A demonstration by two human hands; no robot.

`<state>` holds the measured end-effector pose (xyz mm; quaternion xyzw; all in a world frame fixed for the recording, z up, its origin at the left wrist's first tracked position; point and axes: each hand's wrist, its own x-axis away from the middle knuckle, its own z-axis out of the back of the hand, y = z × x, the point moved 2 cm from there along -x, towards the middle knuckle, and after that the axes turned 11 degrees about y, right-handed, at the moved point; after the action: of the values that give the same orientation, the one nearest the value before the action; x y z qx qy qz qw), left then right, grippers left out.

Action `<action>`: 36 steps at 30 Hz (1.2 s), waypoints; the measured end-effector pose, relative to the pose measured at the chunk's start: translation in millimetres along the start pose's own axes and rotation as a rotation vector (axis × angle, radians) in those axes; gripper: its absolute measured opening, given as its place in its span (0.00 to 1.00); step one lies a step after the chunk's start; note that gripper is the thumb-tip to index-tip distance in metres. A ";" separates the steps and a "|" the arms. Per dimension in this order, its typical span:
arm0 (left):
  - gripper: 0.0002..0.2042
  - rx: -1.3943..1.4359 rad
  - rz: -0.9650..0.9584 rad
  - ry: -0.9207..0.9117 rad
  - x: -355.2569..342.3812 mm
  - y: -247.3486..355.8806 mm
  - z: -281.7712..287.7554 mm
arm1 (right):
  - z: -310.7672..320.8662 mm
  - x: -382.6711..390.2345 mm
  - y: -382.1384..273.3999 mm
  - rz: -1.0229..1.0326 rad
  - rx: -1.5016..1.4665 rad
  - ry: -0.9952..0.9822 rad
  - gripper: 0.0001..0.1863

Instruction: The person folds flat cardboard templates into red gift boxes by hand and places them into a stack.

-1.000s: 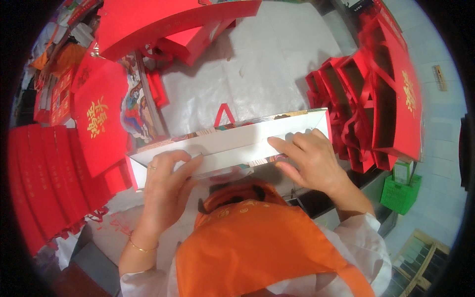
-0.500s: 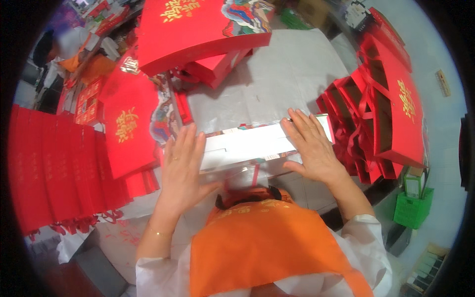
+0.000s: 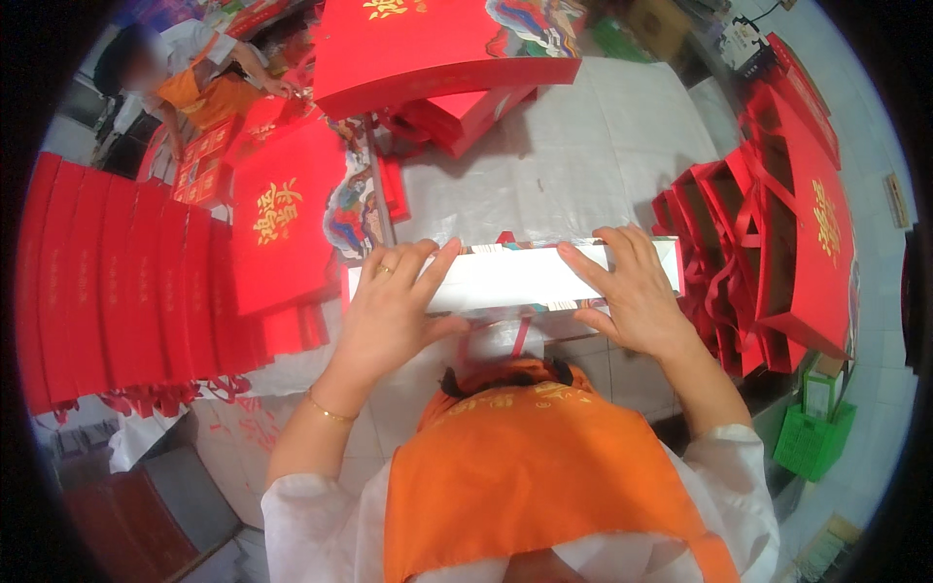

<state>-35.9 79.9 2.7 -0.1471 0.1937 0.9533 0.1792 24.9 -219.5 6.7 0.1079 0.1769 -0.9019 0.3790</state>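
A long flat gift box (image 3: 515, 277) with a white inner face and red edges lies at the near edge of the white-covered table (image 3: 564, 165). My left hand (image 3: 389, 311) presses flat on its left half, fingers spread. My right hand (image 3: 632, 291) lies flat on its right half, fingers pointing left along the top. Red ribbon handles show just behind and below the box. I wear an orange apron (image 3: 544, 466).
Stacks of red boxes stand at the left (image 3: 117, 282) and right (image 3: 777, 243). A large red lid (image 3: 437, 49) with gold print rests on smaller boxes at the back. Another person (image 3: 194, 78) in orange works far left. A green crate (image 3: 812, 442) sits low right.
The box, tilted and raised a second ago, now lies lower and level at the table's edge. Both hands have flattened on top of it, and my view has shifted toward the back.
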 end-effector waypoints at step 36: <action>0.45 -0.085 0.008 0.232 40.4 -30.4 2.9 | -21.2 53.1 65.4 -0.346 -0.144 0.504 0.23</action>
<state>-60.5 118.8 -18.5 -0.2630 0.1734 0.9379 0.1452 36.8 -287.8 -45.7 0.2689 0.3446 -0.8831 0.1707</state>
